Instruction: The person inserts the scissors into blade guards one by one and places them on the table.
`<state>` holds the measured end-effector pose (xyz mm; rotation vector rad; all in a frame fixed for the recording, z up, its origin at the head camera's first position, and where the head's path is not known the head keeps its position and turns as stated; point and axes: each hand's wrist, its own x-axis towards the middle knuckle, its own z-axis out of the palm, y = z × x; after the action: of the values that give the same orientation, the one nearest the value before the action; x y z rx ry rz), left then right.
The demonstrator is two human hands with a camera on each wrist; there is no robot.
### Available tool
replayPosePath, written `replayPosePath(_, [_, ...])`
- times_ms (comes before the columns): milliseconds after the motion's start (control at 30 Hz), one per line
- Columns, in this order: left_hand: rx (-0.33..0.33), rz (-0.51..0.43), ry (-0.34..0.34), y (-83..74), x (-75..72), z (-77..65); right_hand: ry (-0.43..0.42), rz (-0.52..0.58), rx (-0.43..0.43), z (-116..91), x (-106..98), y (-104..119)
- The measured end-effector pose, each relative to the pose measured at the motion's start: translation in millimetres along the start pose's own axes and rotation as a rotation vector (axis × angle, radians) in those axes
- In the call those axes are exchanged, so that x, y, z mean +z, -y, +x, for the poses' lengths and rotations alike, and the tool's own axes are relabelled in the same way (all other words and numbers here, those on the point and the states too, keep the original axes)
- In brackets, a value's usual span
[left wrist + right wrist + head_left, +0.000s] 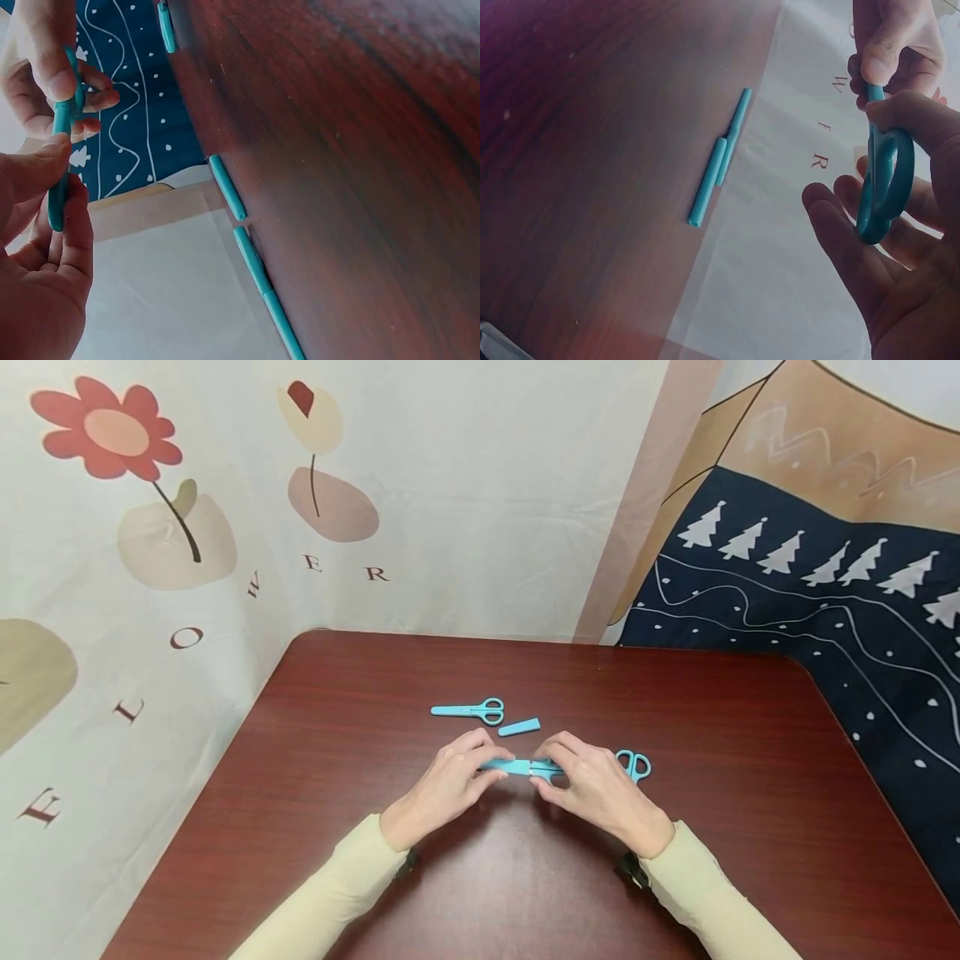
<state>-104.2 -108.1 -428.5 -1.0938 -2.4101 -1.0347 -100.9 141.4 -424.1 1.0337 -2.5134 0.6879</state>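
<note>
Because my left hand (453,777) pinches the blue sheath (512,767) and my right hand (600,783) pinches the scissors (905,176) by their handles, the two seem kept in line, end to end above the glossy red-brown table (352,681). Just beyond my fingers lie a second pair (459,711) and a loose cover (519,727), with a third pair (635,766) partly hidden by my right hand; pale flower-print cloth (480,510) and navy tree-print cloth (795,593) hang behind.

Beyond the loose sheath (519,727) I see room for passing over the table (540,672). Just left of it, sheathed scissors (459,711) obstruct; on its near side, the left hand (456,774) and right hand (598,779) block the way; to its right lie more scissors (632,764).
</note>
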Motion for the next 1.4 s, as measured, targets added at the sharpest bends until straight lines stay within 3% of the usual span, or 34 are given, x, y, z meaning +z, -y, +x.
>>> replayPosePath(267, [-0.026, 0.009, -0.007, 0.3, -0.2, -1.9, 0.003, -0.005, 0.021, -2.0, 1.4, -0.1])
replayPosePath(500, [-0.042, 0.011, -0.002, 0.4, -0.8, -3.8, -0.023, 0.021, -0.009, -2.0, 1.7, 4.3])
replayPosePath(867, [0.101, 0.024, -0.073, 4.4, -1.2, -2.9, -0.035, 0.056, -0.048, 0.4, 2.9, 5.7])
replayPosePath(1033, [0.146, 0.042, -0.063, 6.0, -2.2, -1.5, -0.059, 0.028, -0.094, 1.3, 4.0, 4.7])
replayPosePath(1400, [0.138, 0.071, -0.029, 2.4, -2.0, 1.5, -0.051, 0.089, -0.082, 2.0, 2.7, 2.7])
